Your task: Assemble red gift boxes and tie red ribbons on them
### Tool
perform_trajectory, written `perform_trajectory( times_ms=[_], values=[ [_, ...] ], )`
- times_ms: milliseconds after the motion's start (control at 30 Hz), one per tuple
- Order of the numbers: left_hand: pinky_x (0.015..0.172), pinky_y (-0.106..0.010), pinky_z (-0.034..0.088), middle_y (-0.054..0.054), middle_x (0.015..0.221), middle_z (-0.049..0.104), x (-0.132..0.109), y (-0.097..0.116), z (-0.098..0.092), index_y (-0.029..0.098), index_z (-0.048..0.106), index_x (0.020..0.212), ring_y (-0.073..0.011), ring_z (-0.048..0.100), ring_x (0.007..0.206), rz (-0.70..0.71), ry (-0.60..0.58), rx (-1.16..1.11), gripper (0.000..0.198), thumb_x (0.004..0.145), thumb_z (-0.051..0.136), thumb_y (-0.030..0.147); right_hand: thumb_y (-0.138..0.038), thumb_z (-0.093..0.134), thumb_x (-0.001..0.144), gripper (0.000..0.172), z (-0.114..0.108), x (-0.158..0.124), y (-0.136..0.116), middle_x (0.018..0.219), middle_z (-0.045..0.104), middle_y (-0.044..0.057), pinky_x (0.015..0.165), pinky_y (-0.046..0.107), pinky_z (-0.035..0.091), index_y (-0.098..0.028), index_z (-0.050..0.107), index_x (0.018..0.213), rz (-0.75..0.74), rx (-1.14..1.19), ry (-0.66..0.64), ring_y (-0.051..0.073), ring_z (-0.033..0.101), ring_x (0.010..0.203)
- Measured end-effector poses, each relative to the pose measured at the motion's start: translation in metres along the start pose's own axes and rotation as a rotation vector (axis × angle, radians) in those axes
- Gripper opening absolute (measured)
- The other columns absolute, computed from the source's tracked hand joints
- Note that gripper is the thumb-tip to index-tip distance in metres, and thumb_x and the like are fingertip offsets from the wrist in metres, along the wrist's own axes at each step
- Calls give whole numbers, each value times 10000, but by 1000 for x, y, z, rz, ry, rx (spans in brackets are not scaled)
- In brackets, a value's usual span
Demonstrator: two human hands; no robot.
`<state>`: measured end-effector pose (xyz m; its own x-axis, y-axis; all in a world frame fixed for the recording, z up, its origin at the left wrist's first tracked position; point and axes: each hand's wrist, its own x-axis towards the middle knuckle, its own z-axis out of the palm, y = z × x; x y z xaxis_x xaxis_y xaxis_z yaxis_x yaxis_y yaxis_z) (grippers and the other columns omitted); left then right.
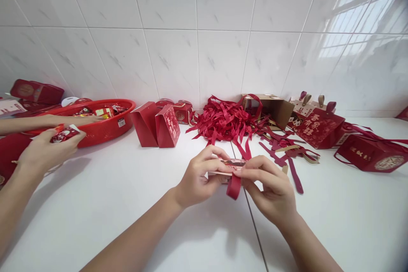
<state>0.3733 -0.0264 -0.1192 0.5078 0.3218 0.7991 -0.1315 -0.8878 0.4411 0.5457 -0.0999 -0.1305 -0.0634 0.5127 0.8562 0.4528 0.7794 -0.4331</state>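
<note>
Above the middle of the white table, my left hand (pixel 199 176) grips the left end of a thin printed cardboard piece (pixel 232 162), which looks like part of a gift box. A dark red strap (pixel 234 188) hangs from it in a loop. My right hand (pixel 272 187) pinches the strap and the card's right side between thumb and fingers. Most of the card's underside is hidden by the fingers. Just beyond my hands lies a heap of red ribbons (pixel 223 117), with loose purple-red and tan straps (pixel 297 174) to its right.
At left, another person's hand (pixel 47 148) holds a small red packet beside a red plastic basin (pixel 105 134) of wrapped sweets. Two red boxes (pixel 143 125) stand near the wall. An open cardboard box (pixel 280 110), a red gift bag (pixel 318 125) and a ribboned red box (pixel 371 153) sit right.
</note>
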Motion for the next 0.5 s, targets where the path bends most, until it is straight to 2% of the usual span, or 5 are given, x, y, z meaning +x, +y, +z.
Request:
perform_trajectory(
  times_ms=[67, 133, 233, 333, 500],
  values=[
    [701, -286, 583, -64, 991, 536, -1, -3, 0, 182, 689, 904, -123, 640, 787, -1, -13, -15, 237, 814, 566, 0, -33, 594, 819, 522, -2, 0, 2, 843, 559, 18, 580, 246, 526, -315, 567, 1257, 114, 34, -48, 138, 571, 743],
    [692, -285, 582, -60, 988, 521, -2, -5, 1, 183, 689, 890, -125, 636, 791, -1, -19, -28, 245, 809, 564, -12, -77, 604, 824, 530, -5, 1, 2, 886, 557, 28, 595, 254, 544, -325, 543, 1289, 185, 63, -98, 150, 579, 785],
    [693, -297, 581, -55, 979, 510, -3, -7, 1, 188, 693, 870, -129, 624, 798, -4, -29, -24, 238, 804, 577, -9, -90, 590, 831, 388, -8, 2, 0, 946, 554, 42, 650, 263, 560, -311, 655, 1144, 184, 59, -151, 157, 589, 850],
    [689, -304, 580, -54, 963, 511, -2, -8, 0, 197, 701, 862, -139, 610, 813, 2, -28, -9, 221, 802, 597, 12, -88, 593, 829, 323, -8, 2, -2, 933, 575, 44, 665, 257, 555, -273, 686, 1078, 172, 27, -133, 151, 597, 838],
    [651, -292, 581, -52, 952, 510, -2, -8, 0, 214, 711, 895, -138, 611, 793, -27, -14, -40, 202, 826, 593, 65, -92, 607, 814, 211, -3, 2, -4, 888, 579, 35, 535, 223, 504, -236, 690, 943, 190, 1, -62, 133, 595, 728]
  ],
)
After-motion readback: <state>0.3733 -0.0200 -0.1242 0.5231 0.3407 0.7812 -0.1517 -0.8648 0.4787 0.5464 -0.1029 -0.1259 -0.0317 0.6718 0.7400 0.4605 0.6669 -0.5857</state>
